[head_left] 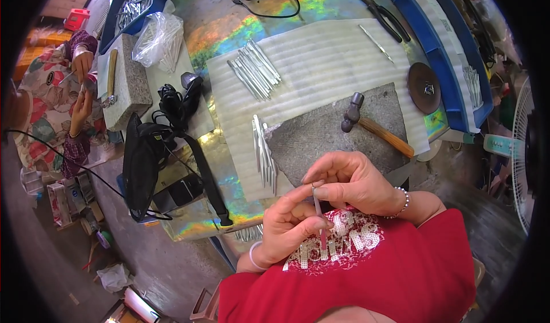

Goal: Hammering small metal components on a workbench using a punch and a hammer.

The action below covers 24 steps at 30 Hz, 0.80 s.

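Slim metal piece (318,207): held in front of the red shirt (418,254), running between both hands, upper end at the right fingertips, lower stretch passing the left thumb. From the left: silver rods (264,157) in a loose bundle on the pale foam sheet (321,65), just above the left hand (291,220). Then that hand itself: curled nearly closed, with thumb against the piece partway down and forefinger stretched up toward its top. Next, the right hand (350,184): drawn into a close pinch at the upper end, with exact contact behind the thumb hidden. Beyond both hands, on a dark stone slab (303,145): a hammer (381,135), wooden handle slanting down to the right. Farther right: a brown disc (417,77), near a blue tray (427,43).
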Available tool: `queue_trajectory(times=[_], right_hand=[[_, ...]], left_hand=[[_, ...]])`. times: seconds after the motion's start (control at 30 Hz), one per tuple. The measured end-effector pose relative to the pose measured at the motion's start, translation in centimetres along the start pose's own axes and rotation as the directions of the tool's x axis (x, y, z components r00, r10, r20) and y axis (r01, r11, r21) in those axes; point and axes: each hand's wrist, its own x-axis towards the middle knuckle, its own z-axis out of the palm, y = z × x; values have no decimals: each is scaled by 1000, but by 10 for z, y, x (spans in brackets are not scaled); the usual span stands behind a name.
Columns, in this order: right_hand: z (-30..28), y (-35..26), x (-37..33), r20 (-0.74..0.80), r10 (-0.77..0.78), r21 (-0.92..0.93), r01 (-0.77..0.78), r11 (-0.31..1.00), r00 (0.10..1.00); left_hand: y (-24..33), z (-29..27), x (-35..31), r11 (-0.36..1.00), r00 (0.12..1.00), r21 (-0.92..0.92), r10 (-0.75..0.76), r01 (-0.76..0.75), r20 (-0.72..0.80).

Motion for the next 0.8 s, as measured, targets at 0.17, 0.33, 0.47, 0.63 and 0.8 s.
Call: queue_trajectory(times=[0.17,0.33,0.47,0.63,0.8], right_hand=[[3,3,1,-27,-36,22,37,999,999],[3,4,1,-23,-33,22,33,999,999],[4,4,2,-38,-12,13,13,1000,999],[3,3,2,-50,5,-6,-6,1000,999],[1,2,5,-61,39,-55,-42,998,997]], left_hand=[[-4,-4,-2,998,999,60,37,-37,0],[-8,-4,-5,983,996,168,80,-74,-28],[-9,-3,-3,965,991,242,121,-106,-50],[-6,-3,-1,937,989,331,137,-112,-55],[-4,-4,-1,948,992,305,115,-92,-58]])
